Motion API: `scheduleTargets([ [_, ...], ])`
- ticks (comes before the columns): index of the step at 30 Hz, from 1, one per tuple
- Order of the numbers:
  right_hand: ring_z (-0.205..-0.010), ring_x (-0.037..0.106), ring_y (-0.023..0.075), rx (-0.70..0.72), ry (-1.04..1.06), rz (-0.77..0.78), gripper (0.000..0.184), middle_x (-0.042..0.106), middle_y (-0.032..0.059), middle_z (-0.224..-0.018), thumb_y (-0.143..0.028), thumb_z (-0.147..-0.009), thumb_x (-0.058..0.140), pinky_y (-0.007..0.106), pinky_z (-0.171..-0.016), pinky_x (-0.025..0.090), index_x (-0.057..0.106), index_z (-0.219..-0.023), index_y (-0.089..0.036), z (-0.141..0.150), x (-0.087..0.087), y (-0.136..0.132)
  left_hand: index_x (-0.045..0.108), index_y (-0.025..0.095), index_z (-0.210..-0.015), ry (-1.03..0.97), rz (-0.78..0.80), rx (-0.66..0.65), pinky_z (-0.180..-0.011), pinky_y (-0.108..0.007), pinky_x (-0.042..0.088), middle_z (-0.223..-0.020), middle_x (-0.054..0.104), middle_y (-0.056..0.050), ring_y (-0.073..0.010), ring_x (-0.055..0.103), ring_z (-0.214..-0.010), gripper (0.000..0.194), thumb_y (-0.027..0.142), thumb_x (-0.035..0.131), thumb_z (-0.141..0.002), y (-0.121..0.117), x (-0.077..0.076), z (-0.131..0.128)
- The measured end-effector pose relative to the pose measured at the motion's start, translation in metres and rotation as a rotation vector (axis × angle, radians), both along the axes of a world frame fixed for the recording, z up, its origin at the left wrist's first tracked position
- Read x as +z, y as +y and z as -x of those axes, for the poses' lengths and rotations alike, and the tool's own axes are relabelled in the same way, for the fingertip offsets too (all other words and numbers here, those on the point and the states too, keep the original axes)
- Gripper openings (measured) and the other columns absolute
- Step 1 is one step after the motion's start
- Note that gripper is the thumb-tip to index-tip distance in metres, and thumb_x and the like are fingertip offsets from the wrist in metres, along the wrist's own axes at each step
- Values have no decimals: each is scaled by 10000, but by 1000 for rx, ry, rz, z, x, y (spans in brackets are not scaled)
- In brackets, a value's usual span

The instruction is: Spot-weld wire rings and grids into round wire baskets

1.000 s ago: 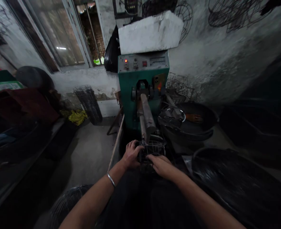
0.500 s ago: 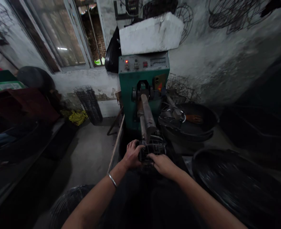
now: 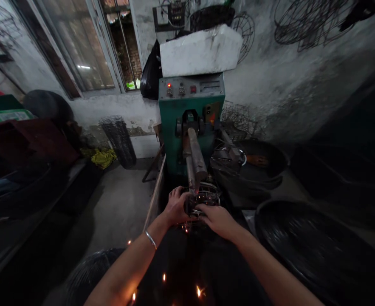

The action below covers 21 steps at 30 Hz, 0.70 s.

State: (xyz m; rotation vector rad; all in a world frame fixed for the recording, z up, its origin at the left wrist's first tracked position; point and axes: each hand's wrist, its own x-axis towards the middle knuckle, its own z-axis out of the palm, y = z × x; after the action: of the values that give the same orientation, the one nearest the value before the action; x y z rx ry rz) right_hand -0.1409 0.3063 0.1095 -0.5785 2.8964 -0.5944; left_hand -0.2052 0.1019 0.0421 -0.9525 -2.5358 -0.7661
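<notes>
Both hands are closed on a round wire basket (image 3: 211,191) under the metal arm (image 3: 197,159) of a green spot welder (image 3: 171,114). My left hand (image 3: 176,207) grips the basket's left side, thumb on top. My right hand (image 3: 215,217) holds its near right side, with the fingertips partly hidden behind the wire. The basket touches or sits just at the tip of the welding electrode (image 3: 197,187). Bright sparks (image 3: 199,292) fly from there down toward my lap and left forearm.
A white foam box (image 3: 201,51) rests on the welder. To the right stand black tubs (image 3: 317,242), one with an orange-brown glove (image 3: 256,160). Stacked wire baskets (image 3: 119,140) lean by the wall at left; another wire stack (image 3: 90,272) is at lower left.
Sparks have appeared around the basket and below my arms. My hands keep their grip in nearly the same place; the view has shifted slightly.
</notes>
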Motion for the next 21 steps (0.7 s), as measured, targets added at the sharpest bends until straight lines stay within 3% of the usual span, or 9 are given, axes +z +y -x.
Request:
scheduleTargets([
  [4,-1085,659,246,-240,138,165,268,696,81,-1202,-273,-949,515,354,-942,512,653,-1163,-194,-8,-16,23,563,203,-1315,-93,54,57,-1053,-590,394,-1357,403,-180,-424,386,-1292,958,450,951,-475,-4,4,6],
  [7,-1025,679,260,-340,151,171,243,719,76,-1136,-316,-929,524,368,-896,535,681,-1085,-213,-11,-36,38,554,207,-1321,-149,53,59,-1082,-592,367,-1378,390,-170,-422,355,-1324,952,398,953,-478,-7,7,8],
  [11,-968,691,249,-323,104,300,254,742,61,-1047,-314,-914,489,354,-868,539,693,-1027,-213,-6,-54,43,548,198,-1315,-170,33,50,-1095,-583,358,-1390,375,-174,-402,343,-1340,933,425,947,-503,-7,5,8],
  [15,-865,694,255,-328,78,442,249,745,63,-913,-377,-866,516,354,-807,551,689,-893,-201,6,-59,42,540,189,-1327,-184,19,60,-1094,-603,348,-1396,364,-188,-413,330,-1349,951,429,956,-506,-8,0,9],
  [21,-952,683,258,-238,157,525,260,734,79,-985,-378,-881,489,384,-891,536,674,-936,-205,7,-65,43,550,169,-1328,-186,4,43,-1086,-599,363,-1384,386,-183,-444,345,-1331,950,445,956,-515,-12,-2,10],
])
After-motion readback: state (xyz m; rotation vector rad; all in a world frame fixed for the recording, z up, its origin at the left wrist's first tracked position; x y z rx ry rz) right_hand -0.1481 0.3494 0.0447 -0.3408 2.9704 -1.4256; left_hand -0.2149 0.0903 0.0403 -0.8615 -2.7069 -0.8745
